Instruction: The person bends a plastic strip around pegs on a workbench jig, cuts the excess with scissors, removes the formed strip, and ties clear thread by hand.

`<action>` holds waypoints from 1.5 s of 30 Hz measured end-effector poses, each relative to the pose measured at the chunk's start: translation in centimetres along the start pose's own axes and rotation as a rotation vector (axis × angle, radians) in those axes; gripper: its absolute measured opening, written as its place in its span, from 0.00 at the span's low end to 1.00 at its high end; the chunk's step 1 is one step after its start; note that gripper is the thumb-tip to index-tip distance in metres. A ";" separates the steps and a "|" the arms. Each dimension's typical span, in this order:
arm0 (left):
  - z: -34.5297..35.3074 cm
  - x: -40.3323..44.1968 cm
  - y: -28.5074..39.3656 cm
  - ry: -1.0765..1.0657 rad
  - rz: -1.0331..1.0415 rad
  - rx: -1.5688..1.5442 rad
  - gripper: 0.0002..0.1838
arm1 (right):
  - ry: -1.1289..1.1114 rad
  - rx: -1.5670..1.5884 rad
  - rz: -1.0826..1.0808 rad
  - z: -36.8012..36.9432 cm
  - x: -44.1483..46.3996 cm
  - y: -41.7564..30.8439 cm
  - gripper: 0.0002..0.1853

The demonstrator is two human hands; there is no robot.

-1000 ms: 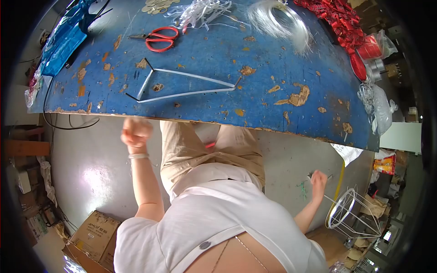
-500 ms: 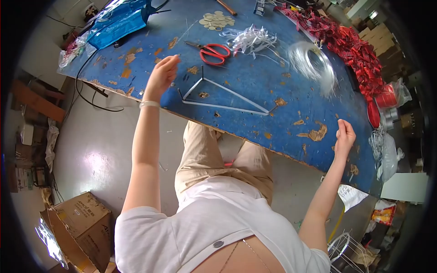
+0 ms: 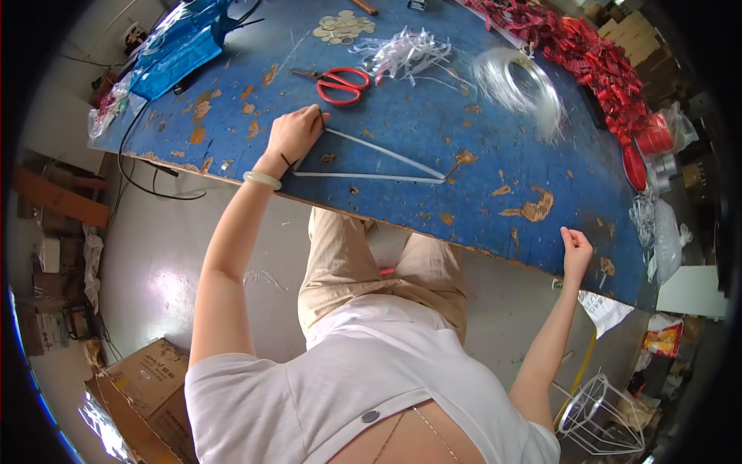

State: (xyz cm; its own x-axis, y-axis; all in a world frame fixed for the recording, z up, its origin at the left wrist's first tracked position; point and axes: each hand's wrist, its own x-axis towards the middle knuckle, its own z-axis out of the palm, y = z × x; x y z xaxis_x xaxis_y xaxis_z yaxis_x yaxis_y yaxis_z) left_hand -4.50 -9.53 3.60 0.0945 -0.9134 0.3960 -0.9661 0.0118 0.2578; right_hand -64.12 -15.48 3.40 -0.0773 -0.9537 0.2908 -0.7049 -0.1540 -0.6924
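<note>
A white strip or cord (image 3: 379, 178) forms a long triangle around upright nails on the blue table. My left hand (image 3: 296, 138) is closed over the triangle's left end, its fingertips at the dark upper-left nail (image 3: 321, 116). Part of the cord there is hidden behind the hand. My right hand (image 3: 576, 249) is pinched closed near the table's front right edge, apart from the triangle. Whatever either hand grips is too fine or too hidden to make out. Red-handled scissors (image 3: 342, 87) lie just beyond my left hand.
White strips (image 3: 406, 56) lie in a pile behind the triangle, beside a clear filament coil (image 3: 522, 89). Pale discs (image 3: 344, 28) are at the back. Red plaid ribbon (image 3: 591, 73) heaps along the right edge; a blue bag (image 3: 174, 54) lies at the left.
My left hand has moved right and slightly down onto the left end of the triangle. My right hand has shifted slightly down and left in view. The whole view has shifted a little.
</note>
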 end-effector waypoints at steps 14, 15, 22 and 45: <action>-7.0 0.8 3.7 0.404 -0.134 -0.378 0.06 | 0.160 -0.164 0.223 -11.2 -15.1 9.7 0.11; -7.1 0.5 5.3 0.483 -0.095 -0.440 0.05 | 0.174 -0.193 0.262 -12.6 -18.0 11.1 0.12; 1.6 -3.0 23.9 0.050 0.518 -0.897 0.07 | 0.382 -0.418 0.662 -21.1 -38.8 14.9 0.17; 0.3 -15.9 -2.7 0.085 0.008 -2.236 0.19 | -0.083 0.003 0.035 -3.6 -9.3 -1.7 0.06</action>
State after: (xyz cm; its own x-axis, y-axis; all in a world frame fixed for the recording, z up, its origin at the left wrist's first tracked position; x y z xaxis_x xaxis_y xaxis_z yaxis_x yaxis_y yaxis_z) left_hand -3.44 4.84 -3.68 0.1599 -0.8974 0.4113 0.7777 0.3711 0.5074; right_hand -64.71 -5.48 4.24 -0.0431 -0.9767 0.2102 -0.7008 -0.1204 -0.7031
